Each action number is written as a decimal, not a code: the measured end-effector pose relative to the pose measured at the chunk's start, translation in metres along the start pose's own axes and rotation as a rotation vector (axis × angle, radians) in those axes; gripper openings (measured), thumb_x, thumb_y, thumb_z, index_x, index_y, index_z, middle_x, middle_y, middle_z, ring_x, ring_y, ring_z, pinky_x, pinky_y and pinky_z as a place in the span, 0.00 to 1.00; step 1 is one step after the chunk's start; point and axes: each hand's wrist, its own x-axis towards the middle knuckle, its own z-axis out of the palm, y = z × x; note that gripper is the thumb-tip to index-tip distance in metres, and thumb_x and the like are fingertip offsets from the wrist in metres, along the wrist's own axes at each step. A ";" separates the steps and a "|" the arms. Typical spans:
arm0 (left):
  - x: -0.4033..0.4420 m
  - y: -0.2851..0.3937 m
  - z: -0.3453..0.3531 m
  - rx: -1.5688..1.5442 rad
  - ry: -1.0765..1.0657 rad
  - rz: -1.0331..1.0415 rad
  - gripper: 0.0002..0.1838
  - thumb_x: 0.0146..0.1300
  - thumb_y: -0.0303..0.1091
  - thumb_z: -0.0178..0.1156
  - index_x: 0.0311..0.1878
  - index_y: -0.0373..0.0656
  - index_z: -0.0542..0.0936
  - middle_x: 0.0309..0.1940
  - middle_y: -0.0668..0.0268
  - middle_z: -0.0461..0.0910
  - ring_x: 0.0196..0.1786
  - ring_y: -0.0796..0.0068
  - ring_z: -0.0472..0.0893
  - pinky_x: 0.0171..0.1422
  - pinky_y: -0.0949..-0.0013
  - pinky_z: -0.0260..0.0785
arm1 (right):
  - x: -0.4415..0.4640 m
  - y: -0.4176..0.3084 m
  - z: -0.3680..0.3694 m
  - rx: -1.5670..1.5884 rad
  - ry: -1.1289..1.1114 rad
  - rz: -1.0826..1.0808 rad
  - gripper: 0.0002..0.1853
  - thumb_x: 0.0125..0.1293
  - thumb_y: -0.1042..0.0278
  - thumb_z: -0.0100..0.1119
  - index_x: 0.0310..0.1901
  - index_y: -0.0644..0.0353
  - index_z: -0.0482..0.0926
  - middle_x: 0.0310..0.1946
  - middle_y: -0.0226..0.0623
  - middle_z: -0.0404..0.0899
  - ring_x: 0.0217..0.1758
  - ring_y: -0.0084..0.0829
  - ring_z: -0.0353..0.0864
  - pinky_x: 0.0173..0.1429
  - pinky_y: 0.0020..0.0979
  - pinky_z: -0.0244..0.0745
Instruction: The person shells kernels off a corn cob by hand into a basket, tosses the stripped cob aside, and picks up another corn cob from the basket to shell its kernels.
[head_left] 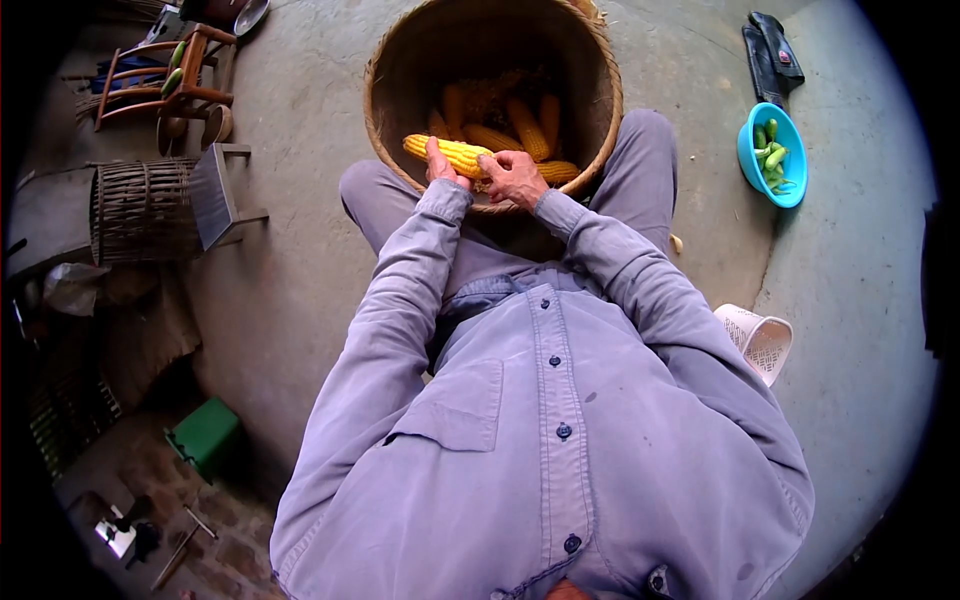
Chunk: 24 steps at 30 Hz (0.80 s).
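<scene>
A yellow corn cob [450,154] lies across both hands, just above the near rim of a large woven basket [372,100]. My left hand [440,166] is wrapped round the cob from below, near its middle. At the cob's right end, my right hand [515,180] is closed, with thumb and fingers pressed against the kernels. Several more corn cobs [527,128] rest inside the basket, with what look like loose kernels [490,92] behind them. The basket stands between my knees.
On the right are a blue basin [749,150] of green vegetables, a black item [775,55] and a white perforated bin [760,340]. To the left stand a wooden chair [190,80], a metal-topped stool [212,198], a wicker basket [140,212] and a green bin [207,437].
</scene>
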 end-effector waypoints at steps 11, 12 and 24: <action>0.008 0.003 -0.008 -0.062 -0.074 -0.061 0.28 0.60 0.56 0.64 0.52 0.44 0.71 0.38 0.57 0.80 0.41 0.57 0.81 0.53 0.47 0.75 | 0.006 0.012 -0.001 0.168 0.016 -0.014 0.20 0.71 0.58 0.52 0.50 0.70 0.79 0.32 0.41 0.82 0.26 0.27 0.83 0.31 0.28 0.82; 0.005 0.002 -0.005 -0.063 -0.078 -0.057 0.28 0.60 0.56 0.64 0.53 0.44 0.71 0.38 0.57 0.80 0.41 0.56 0.81 0.53 0.47 0.75 | 0.003 0.000 -0.001 0.151 0.010 0.064 0.21 0.71 0.56 0.53 0.50 0.69 0.78 0.33 0.41 0.82 0.26 0.27 0.84 0.31 0.28 0.83; 0.008 0.001 -0.004 -0.089 -0.106 -0.071 0.29 0.60 0.59 0.63 0.54 0.47 0.72 0.42 0.58 0.81 0.45 0.57 0.81 0.58 0.47 0.73 | 0.009 0.007 -0.008 0.245 -0.059 0.007 0.20 0.71 0.59 0.54 0.56 0.67 0.76 0.45 0.41 0.81 0.37 0.29 0.85 0.41 0.32 0.85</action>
